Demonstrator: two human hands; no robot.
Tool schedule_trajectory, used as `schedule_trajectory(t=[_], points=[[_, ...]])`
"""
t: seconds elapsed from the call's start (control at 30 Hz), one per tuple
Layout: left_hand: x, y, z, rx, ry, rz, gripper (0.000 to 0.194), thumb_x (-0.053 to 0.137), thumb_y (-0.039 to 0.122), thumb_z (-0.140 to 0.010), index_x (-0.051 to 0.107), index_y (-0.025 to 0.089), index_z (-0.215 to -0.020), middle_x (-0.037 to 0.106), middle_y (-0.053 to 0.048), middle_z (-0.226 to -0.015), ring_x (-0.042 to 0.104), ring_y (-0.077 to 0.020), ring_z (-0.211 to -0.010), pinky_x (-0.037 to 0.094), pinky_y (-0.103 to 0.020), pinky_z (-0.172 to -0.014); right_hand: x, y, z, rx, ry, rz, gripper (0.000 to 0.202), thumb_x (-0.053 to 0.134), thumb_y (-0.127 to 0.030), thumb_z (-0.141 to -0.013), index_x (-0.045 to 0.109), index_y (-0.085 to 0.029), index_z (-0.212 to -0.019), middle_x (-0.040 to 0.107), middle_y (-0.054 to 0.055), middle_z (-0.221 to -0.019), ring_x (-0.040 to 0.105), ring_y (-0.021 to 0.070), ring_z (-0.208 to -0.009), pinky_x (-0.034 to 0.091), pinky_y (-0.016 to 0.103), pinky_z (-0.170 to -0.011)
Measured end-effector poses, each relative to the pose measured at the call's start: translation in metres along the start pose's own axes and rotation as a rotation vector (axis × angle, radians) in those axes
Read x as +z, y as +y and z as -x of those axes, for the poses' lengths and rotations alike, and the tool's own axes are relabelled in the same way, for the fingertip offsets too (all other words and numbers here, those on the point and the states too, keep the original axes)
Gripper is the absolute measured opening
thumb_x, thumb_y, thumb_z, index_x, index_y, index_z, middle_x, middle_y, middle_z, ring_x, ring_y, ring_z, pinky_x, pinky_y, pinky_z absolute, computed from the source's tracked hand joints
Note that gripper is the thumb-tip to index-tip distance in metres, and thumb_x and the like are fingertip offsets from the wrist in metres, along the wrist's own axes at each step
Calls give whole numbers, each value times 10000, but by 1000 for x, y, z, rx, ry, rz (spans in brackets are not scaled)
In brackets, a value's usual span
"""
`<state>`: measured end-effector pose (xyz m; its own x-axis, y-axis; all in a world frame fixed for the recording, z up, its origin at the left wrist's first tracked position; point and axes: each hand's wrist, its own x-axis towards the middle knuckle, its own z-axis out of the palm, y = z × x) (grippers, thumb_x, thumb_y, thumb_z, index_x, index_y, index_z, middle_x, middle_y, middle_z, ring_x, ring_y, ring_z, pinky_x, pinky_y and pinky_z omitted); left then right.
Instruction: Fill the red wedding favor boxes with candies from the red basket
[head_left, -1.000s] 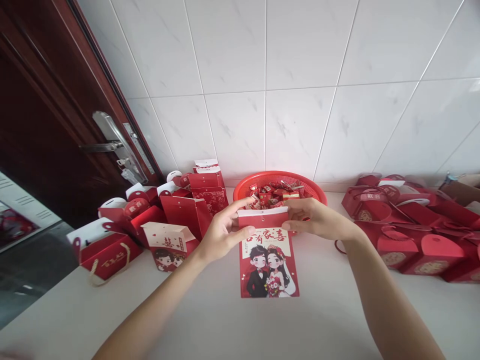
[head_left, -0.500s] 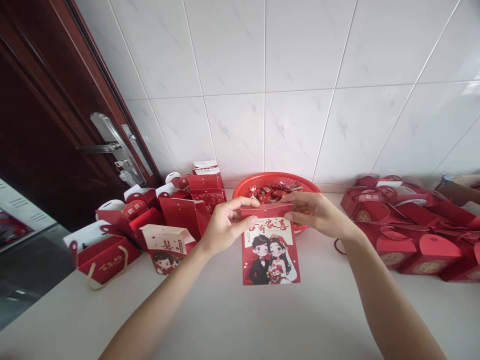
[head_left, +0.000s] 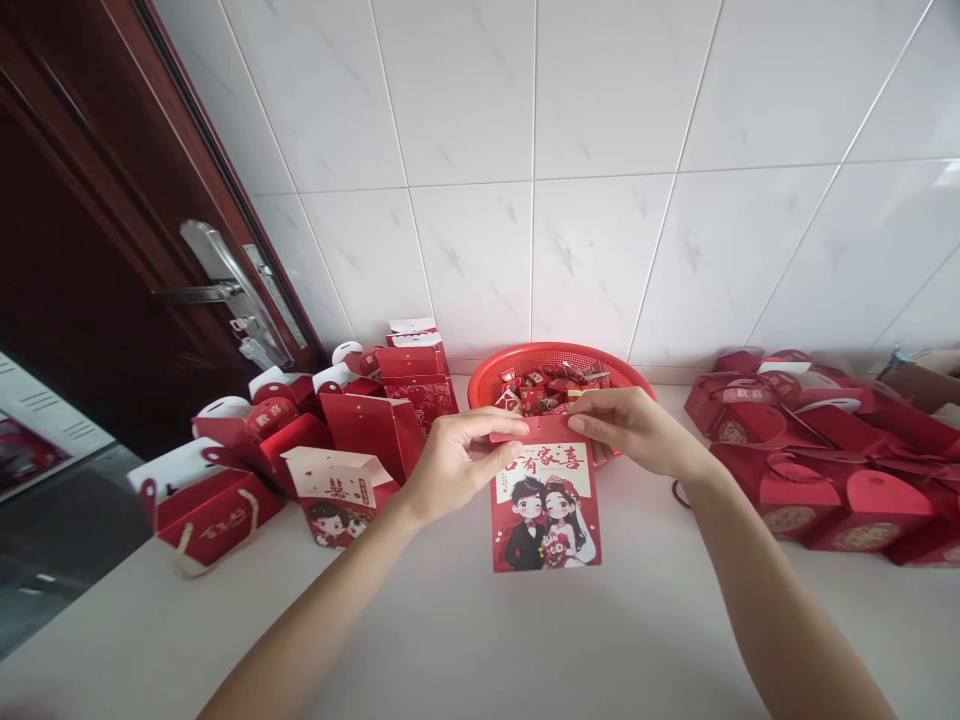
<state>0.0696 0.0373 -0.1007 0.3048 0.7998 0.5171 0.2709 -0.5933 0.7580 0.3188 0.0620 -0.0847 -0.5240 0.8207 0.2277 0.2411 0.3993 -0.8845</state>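
Observation:
A red and cream paper box (head_left: 546, 520) with a cartoon bride and groom stands upright at the middle, in front of the red basket. My left hand (head_left: 466, 455) pinches the top left corner of its red upper flap between thumb and fingers. At the top right of the same flap, my right hand (head_left: 630, 430) is closed with thumb and index finger. The two hands are a short way apart, with a small hole in the flap between them. The back of the box is hidden.
Behind the box, a red plastic basket (head_left: 484, 378) holds small wrapped items. Several red boxes (head_left: 367, 435) stand at the left, one with a rope handle (head_left: 217, 530). More closed red boxes (head_left: 862, 510) crowd the right. A tiled wall (head_left: 600, 90) rises behind the white table (head_left: 480, 640).
The flap, bent toward the camera before, now stands flatter and more upright. My left hand has shifted slightly right and down, and more of the basket's contents shows.

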Motion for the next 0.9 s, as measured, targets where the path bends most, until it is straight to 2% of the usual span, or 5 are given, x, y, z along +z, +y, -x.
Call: schedule_trajectory(t=[0.1,0.23,0.43,0.73,0.9], points=[[0,-2,0,-48,-15,34,203,731,303,-837,783,177,-988,772,-92,-1072,736,-225,-944,624,-283,-760,2,2,0,-5,19,-10,375,646,-531,-907,690,-161,-867,628,23,-714,598,149,-577,515,276,-516],[-1,-5,-3,-164,11,160,440,793,426,-787,727,186,-1149,740,-95,-1190,731,-238,-939,612,-307,-767,2,-2,2,-41,84,0,360,663,-512,-896,706,-154,-886,631,25,-715,586,144,-572,514,269,-501],[-2,-2,-6,-230,-17,113,367,711,499,-855,780,152,-952,746,-50,-798,676,-211,-777,527,-290,-708,2,-6,3,-38,128,-22,366,676,-527,-880,693,-163,-842,630,37,-741,594,158,-626,542,273,-521],[-2,-1,-5,-230,-6,129,350,689,483,-871,740,141,-819,693,-27,-746,597,-169,-713,456,-268,-672,-2,-5,5,-27,-8,19,380,635,-505,-934,731,-153,-1039,679,46,-801,628,163,-683,530,265,-577],[-1,-3,-5,-221,-8,144,352,698,490,-858,742,143,-830,702,-35,-775,611,-176,-734,467,-271,-686,-3,-2,5,-83,20,27,403,672,-559,-896,755,-170,-959,696,49,-786,650,179,-693,517,261,-555]])
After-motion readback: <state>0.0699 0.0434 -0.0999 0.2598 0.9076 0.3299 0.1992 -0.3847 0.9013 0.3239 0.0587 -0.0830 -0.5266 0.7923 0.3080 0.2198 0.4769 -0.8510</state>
